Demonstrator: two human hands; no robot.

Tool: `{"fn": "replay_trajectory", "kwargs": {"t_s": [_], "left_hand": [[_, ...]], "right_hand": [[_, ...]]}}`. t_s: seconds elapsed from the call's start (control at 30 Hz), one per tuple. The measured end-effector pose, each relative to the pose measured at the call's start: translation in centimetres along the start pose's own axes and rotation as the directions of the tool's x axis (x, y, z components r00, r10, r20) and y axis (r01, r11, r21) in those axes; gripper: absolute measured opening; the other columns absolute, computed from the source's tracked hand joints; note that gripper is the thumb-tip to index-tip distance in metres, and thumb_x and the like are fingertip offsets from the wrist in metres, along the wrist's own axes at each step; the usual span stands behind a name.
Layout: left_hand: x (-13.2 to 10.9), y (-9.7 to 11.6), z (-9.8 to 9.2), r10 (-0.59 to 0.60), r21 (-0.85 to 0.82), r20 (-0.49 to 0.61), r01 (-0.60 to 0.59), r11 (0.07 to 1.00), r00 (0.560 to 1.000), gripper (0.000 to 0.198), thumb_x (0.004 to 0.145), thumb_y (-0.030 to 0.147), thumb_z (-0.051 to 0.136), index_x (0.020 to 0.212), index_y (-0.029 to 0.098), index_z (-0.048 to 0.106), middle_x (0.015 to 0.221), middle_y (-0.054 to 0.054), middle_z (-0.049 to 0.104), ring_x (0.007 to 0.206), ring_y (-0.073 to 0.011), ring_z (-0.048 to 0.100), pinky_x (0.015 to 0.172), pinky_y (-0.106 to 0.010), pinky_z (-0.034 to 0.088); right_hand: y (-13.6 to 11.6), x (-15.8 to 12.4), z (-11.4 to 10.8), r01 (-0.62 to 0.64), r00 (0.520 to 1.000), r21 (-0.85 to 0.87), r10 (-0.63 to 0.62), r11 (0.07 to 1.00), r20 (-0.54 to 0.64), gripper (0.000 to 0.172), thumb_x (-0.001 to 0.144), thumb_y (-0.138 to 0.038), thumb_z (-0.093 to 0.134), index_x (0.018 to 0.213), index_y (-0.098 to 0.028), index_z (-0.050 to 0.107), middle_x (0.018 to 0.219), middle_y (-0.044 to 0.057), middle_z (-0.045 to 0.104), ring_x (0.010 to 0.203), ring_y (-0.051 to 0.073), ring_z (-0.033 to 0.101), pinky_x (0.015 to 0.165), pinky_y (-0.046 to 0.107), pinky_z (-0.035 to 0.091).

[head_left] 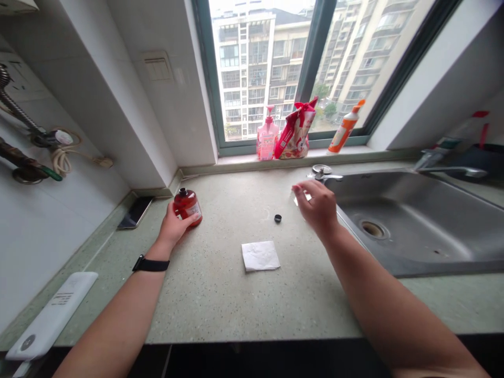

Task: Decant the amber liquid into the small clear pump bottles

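The left hand (175, 226), with a black band (151, 264) at its wrist, was grasping a red-brown bottle (188, 202) around its lower side, the thumb lying across the pale label. This bottle was upright at the left part of the speckled countertop (216, 299), its dark neck pointing up, and just beside it, toward the wall, lay a dark smartphone (136, 212).

The right hand (317, 205) was near the left edge of the steel sink (425, 247), its fingers curled and the thumb close to the index finger. Something small and white showed by these fingers (it was mostly hidden), so I cannot tell whether the hand was gripping it or was free.

Between the two hands, nearer to the right one, a small black cap (277, 218) lay on the countertop. A folded white tissue (260, 255) was lying flat, closer to the front edge.

Along the window sill stood a pink pump bottle (266, 142), a red printed bag (295, 134) touching it or nearly so, and, apart from them, a tilted-looking orange squeeze bottle (344, 130).
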State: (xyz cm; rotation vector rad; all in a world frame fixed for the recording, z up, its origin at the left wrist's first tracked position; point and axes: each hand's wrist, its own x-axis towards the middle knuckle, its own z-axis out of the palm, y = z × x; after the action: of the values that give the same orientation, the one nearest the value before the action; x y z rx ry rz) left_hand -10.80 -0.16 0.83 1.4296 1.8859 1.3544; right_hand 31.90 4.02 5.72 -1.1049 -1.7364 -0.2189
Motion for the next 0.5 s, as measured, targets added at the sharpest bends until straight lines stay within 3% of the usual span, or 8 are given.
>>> {"fn": "replay_trajectory", "kwargs": {"t_s": [0.1,0.2,0.27,0.37,0.43,0.5], "left_hand": [[-0.4,-0.4,0.1,-0.021,0.040,-0.003,0.021,0.999,1.000,0.082,0.069,0.035,0.096,0.138,0.024,0.052,0.134,-0.012,0.071,0.120,-0.0313,0.073,0.112,-0.054,0.053],[-0.6,-0.1,0.2,-0.029,0.018,0.031,0.028,0.999,0.999,0.086,0.069,0.035,0.096,0.141,0.024,0.050,0.135,-0.013,0.070,0.122,-0.0317,0.072,0.114,-0.055,0.052],[-0.6,0.0,0.1,-0.023,0.007,0.060,0.022,1.000,0.998,0.091,0.069,0.037,0.096,0.145,0.025,0.047,0.138,-0.014,0.068,0.125,-0.0328,0.070,0.115,-0.057,0.050],[-0.5,-0.5,-0.1,0.027,0.017,0.041,-0.028,0.999,0.999,0.108,0.066,0.043,0.098,0.155,0.026,0.040,0.151,-0.017,0.058,0.139,-0.0374,0.060,0.120,-0.061,0.044],[-0.3,-0.8,-0.5,0.098,0.024,-0.010,-0.097,0.995,0.995,0.113,0.066,0.049,0.098,0.159,0.026,0.037,0.158,-0.019,0.051,0.145,-0.0390,0.054,0.123,-0.061,0.041],[-0.3,-0.8,-0.9,0.200,0.020,-0.074,-0.199,0.980,0.977,0.105,0.074,0.054,0.091,0.159,0.024,0.038,0.157,-0.020,0.052,0.144,-0.0373,0.055,0.124,-0.060,0.041]], "right_hand": [[1.3,1.1,-1.9,-0.077,0.981,-0.013,0.073,0.997,-0.181,0.018,0.100,-0.034,0.057,0.102,-0.022,0.070,0.096,0.009,0.075,0.091,0.025,0.071,0.083,0.040,0.057],[3.3,1.3,-3.8,-0.257,0.948,-0.070,0.238,0.964,-0.209,0.027,0.096,-0.036,0.059,0.116,-0.021,0.068,0.105,0.011,0.074,0.096,0.026,0.071,0.086,0.042,0.058],[4.7,1.0,-4.7,-0.416,0.907,-0.133,0.400,0.900,-0.134,0.038,0.093,-0.046,0.064,0.120,-0.020,0.067,0.107,0.011,0.074,0.094,0.027,0.071,0.087,0.043,0.057],[6.4,0.2,-5.1,-0.600,0.770,-0.278,0.636,0.750,0.057,0.055,0.086,-0.063,0.069,0.119,-0.020,0.067,0.102,0.010,0.075,0.092,0.028,0.071,0.086,0.043,0.054],[7.0,-0.1,-4.8,-0.623,0.699,-0.365,0.702,0.692,0.139,0.057,0.083,-0.069,0.069,0.111,-0.020,0.069,0.099,0.011,0.075,0.093,0.029,0.070,0.084,0.041,0.052],[7.2,-0.3,-4.1,-0.585,0.680,-0.432,0.705,0.687,0.200,0.052,0.081,-0.070,0.069,0.098,-0.021,0.070,0.095,0.010,0.075,0.091,0.029,0.070,0.079,0.038,0.049]]}}
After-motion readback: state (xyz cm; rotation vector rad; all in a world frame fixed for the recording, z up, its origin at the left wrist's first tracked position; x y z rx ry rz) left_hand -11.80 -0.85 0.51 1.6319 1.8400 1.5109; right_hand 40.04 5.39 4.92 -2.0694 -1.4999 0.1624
